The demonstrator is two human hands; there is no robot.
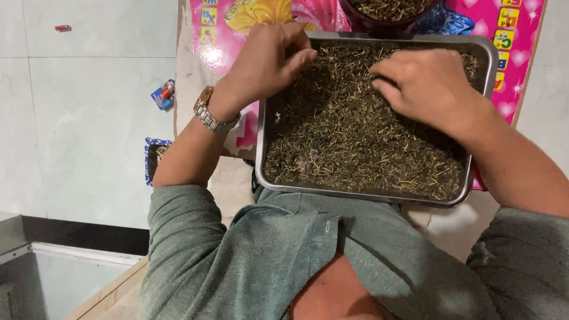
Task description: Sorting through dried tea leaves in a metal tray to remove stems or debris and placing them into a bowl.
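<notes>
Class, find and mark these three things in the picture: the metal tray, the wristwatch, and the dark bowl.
metal tray (355, 196), head view, near rim.
wristwatch (208, 112), head view, metal band on the left wrist.
dark bowl (379, 25), head view, near rim, above the tray.
</notes>
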